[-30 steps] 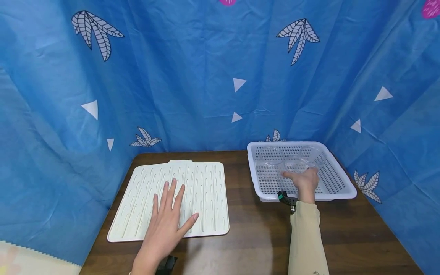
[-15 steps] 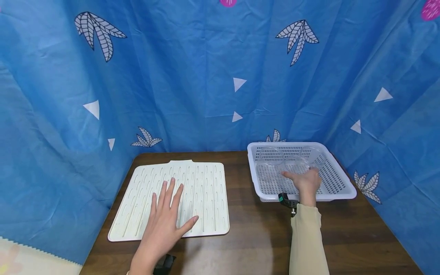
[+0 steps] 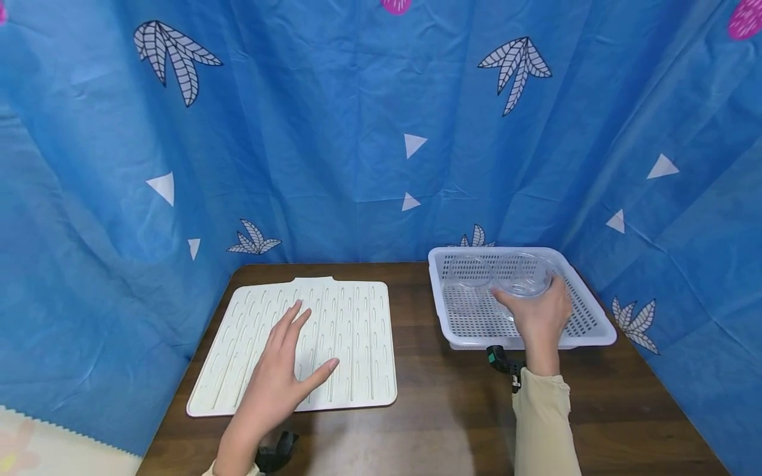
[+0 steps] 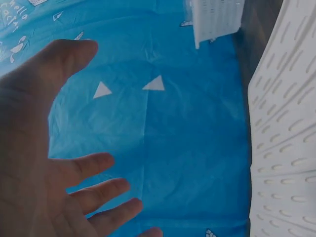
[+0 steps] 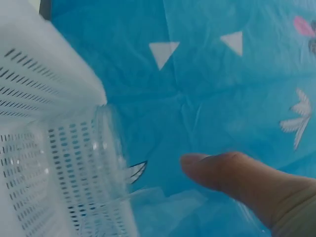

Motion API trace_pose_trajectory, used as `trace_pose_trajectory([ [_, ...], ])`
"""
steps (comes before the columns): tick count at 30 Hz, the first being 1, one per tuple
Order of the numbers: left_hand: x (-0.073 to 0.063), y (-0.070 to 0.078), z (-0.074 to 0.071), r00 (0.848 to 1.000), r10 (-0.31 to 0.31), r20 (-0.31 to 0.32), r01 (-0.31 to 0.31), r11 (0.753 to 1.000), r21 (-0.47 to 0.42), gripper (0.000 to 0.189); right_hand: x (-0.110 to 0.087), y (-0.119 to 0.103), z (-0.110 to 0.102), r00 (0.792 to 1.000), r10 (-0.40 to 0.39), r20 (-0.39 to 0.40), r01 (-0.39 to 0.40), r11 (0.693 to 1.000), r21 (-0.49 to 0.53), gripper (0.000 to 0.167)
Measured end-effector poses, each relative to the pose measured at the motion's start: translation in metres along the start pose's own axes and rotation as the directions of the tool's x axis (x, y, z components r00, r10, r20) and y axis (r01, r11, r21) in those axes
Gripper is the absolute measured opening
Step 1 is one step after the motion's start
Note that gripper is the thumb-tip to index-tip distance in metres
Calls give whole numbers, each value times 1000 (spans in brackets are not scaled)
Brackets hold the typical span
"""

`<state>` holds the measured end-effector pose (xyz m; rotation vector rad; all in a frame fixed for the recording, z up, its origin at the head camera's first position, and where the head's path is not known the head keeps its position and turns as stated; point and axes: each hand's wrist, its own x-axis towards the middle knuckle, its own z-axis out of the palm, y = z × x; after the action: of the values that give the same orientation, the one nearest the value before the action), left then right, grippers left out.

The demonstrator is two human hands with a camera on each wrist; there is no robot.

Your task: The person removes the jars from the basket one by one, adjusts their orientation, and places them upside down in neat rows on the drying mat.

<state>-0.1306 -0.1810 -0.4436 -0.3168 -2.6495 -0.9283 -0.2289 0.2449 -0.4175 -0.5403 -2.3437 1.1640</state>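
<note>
My right hand [image 3: 538,314] reaches over the white perforated basket [image 3: 439,311] and grips a clear, round-rimmed cup [image 3: 522,285] between thumb and fingers. In the right wrist view the thumb [image 5: 222,170] lies along a transparent wall; the other fingers are hidden. Another clear cup [image 3: 470,272] stands in the basket's back left corner. The outline of a further one overlaps the held cup and is hard to make out. Fingers spread and nothing in it, my left hand [image 3: 270,383] hovers over the front of a white ridged mat [image 3: 354,344].
Both basket and mat lie on a dark wooden table [image 3: 417,396], basket at the back right, mat on the left. Behind and beside the table hangs a blue patterned curtain [image 3: 333,132]. A pale cloth [image 3: 53,443] shows at the lower left.
My right hand has lifted slightly and shifted right, and the gripped cup has risen with it. My left hand has drawn a little left and turned, its thumb further from the fingers.
</note>
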Motion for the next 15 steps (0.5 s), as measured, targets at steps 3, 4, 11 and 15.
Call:
trace_pose_trajectory([
  [3,3,1,-2,1000,-1,-8,1,999,-32,92,-8,-8,-4,990,-126,-64,127,992,7,113],
  [4,4,2,-2,1000,0,-10,0,999,-43,91,-11,-10,-5,981,-176,-88,177,984,4,111],
  [11,12,9,-6,999,26,-25,-29,992,-120,90,-29,-29,-3,862,-467,-195,472,881,-21,104],
  [15,18,15,-9,999,44,-28,-49,985,-165,90,-41,-42,-4,821,-544,-174,550,835,-17,107],
])
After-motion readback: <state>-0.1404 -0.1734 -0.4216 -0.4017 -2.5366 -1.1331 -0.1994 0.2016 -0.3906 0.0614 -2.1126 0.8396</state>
